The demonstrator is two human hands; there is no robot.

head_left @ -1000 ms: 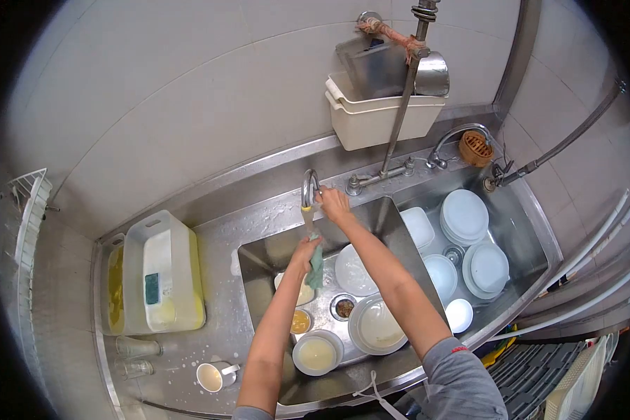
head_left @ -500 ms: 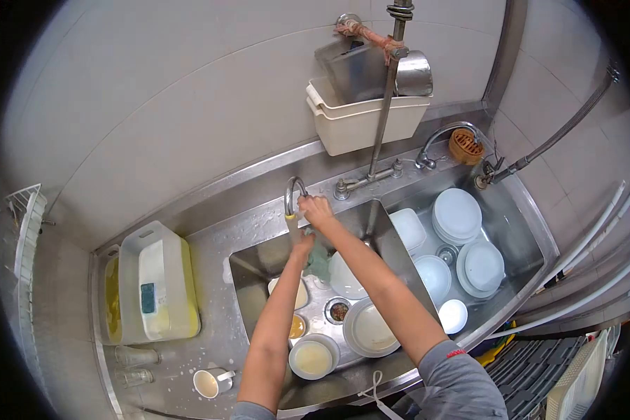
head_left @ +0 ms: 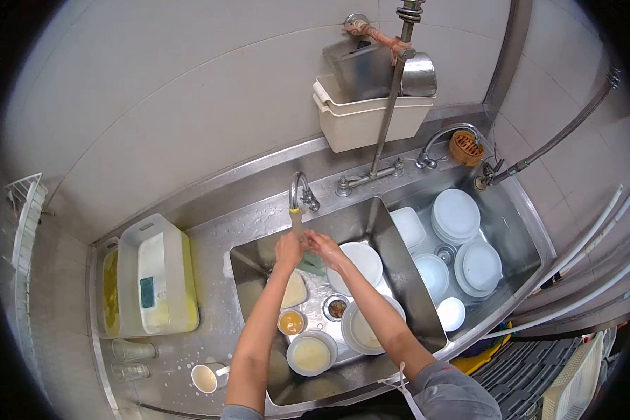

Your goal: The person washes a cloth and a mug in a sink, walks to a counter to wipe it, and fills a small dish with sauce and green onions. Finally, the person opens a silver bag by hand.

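Observation:
Both hands are together under the running tap (head_left: pixel 297 189) at the back of the sink basin (head_left: pixel 357 217). My left hand (head_left: pixel 288 248) is in the water stream, its fingers turned inward and mostly hidden. Beside it, my right hand (head_left: pixel 320 246) has its fingers loosely stretched toward the left one, with nothing visible in them. A green cloth (head_left: pixel 312 264) lies just below the hands, partly covered by them. Nearby are a white plate (head_left: pixel 362 266), a small bowl with orange contents (head_left: pixel 291 323), a bowl of pale liquid (head_left: pixel 311 355) and stacked white bowls (head_left: pixel 364 329).
The right basin holds stacked white plates (head_left: pixel 458 213) and bowls. On the left counter are a plastic tub (head_left: pixel 157 280) with a green sponge (head_left: pixel 147 292), glasses (head_left: pixel 133 350) and a mug (head_left: pixel 205 379). A cream bin (head_left: pixel 371 126) stands behind the tap.
My right hand has come down from the tap to join my left hand under the water. My left hand has shifted slightly left. The tap handle now shows.

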